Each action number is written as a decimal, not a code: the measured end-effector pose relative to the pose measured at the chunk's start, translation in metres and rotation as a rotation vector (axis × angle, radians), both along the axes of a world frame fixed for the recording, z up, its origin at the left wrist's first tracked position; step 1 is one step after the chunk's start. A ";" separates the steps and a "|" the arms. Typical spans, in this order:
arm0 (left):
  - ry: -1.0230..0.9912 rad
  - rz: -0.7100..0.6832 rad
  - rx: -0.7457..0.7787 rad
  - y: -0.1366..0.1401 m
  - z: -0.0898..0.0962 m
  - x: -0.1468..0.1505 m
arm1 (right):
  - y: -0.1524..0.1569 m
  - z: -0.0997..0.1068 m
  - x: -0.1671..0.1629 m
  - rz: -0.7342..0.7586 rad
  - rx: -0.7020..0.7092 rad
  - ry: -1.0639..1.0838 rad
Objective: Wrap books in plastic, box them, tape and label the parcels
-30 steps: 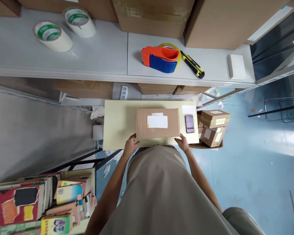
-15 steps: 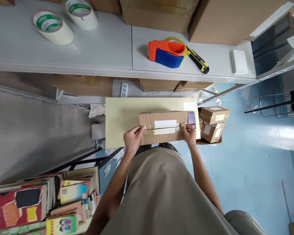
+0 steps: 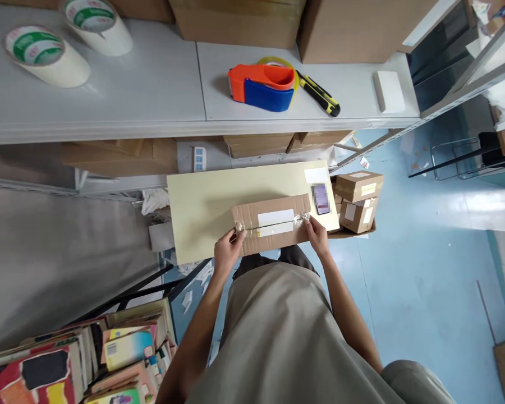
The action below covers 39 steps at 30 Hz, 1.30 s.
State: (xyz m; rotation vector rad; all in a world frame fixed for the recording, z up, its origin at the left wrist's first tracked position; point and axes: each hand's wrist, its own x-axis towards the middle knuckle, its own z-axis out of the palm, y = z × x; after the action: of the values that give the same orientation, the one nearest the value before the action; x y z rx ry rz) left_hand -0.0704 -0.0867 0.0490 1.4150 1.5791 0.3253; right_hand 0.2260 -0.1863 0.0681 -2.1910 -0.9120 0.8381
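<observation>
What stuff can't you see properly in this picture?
All in the head view:
What's inside the cardboard box: hidden by its own cardboard.
Writing on its white label: too small to read.
The phone screen: covered by blurry squares.
Big boxes up top: cut off by the picture's upper edge.

Box (image 3: 271, 244): matt cardboard, lightly creased. Clear tape (image 3: 302, 217): plastic, glossy, crinkled. Label (image 3: 275, 216): matt paper. Bench (image 3: 202, 196): smooth top, low sheen. Tape dispenser (image 3: 267, 95): smooth plastic. Shelf (image 3: 151, 78): apparently painted metal, smooth, faintly glossy. Floor (image 3: 404, 280): smooth, shiny. Garment (image 3: 278, 331): matt cloth.
</observation>
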 end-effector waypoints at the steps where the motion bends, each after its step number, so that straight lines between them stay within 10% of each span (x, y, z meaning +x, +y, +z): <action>1: 0.019 -0.008 0.006 -0.002 0.002 0.000 | -0.003 0.002 0.001 0.004 0.017 0.030; 10: 0.132 0.159 0.144 -0.034 0.059 0.058 | -0.046 0.036 0.072 0.020 0.092 0.185; 21: 0.124 -0.031 0.082 -0.120 0.100 0.292 | -0.173 0.047 0.286 -0.272 0.040 0.178; 33: 0.283 -0.790 -0.143 -0.182 0.054 0.486 | -0.325 -0.030 0.435 -0.578 -0.188 0.093; 39: 0.430 -0.853 -0.191 -0.188 -0.002 0.523 | -0.325 -0.104 0.466 -0.559 -0.120 0.108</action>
State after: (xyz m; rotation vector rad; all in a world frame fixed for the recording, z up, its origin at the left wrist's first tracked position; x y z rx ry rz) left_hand 0.4524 -0.2744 0.0471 1.9279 1.1271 -0.6515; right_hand 0.6922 -0.5112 -0.0361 -2.3038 -0.1734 0.7344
